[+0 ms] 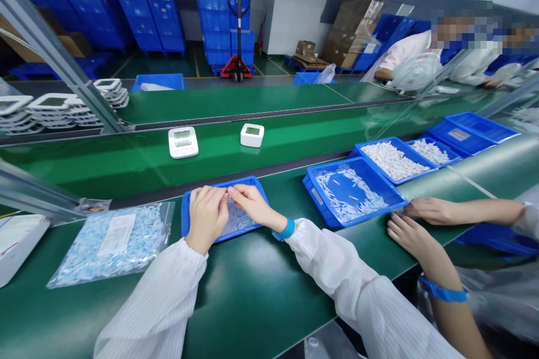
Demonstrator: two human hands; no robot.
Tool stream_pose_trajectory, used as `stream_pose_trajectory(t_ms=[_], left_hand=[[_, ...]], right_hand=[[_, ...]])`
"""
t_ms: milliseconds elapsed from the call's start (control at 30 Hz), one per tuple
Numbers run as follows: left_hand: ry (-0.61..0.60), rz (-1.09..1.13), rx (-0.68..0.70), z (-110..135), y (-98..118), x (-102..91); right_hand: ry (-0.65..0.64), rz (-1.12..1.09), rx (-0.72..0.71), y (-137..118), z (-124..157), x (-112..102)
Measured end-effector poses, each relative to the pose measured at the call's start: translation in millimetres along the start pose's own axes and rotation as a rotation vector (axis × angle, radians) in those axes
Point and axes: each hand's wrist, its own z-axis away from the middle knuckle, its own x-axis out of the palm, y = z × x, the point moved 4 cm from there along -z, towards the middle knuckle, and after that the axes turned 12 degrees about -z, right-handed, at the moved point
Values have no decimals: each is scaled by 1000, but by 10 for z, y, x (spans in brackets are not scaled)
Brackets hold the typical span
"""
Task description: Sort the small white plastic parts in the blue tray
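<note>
Fingers of the left hand (208, 216) and right hand (253, 206) come together above a shallow, rectangular tray (186, 219) of smooth blue plastic, holding small pale pieces (238, 222); whether either grip is open or closed on something, I cannot tell. The tray rests on the glossy green worktop (248, 291), near a clear, crinkled bag (84, 258) packed with slim blue-and-white bits.

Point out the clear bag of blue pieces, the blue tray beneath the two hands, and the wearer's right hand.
Clear bag (117, 235): head view, on its white label.
Blue tray (185, 217): head view, on its left wall.
Right hand (255, 204): head view, on the back of the hand.
</note>
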Motion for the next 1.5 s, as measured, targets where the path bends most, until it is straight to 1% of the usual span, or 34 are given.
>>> stream_pose_trajectory(t_ms=[133,333,667,933,1000,1200,1300,1500], left_hand=[[5,-10,-19,5,-5,8],[-39,-29,-15,8,-16,51],[-1,2,9,7,-11,39],[-59,50,49,4,-4,85],[-40,58,53,4,-4,80],[119,70,4,10,-17,12],[121,70,-5,9,-11,-6],[73,82,28,1,9,-31]], right_hand=[[8,15,0,-2,0,-4],[-9,58,7,-1,0,7],[-5,25,12,12,3,5],[4,16,10,-1,-5,4],[9,11,14,1,-4,4],[6,-10,-9,-43,24,-2],[17,-40,-22,-49,34,-23],[44,-73,-59,-34,24,-45]])
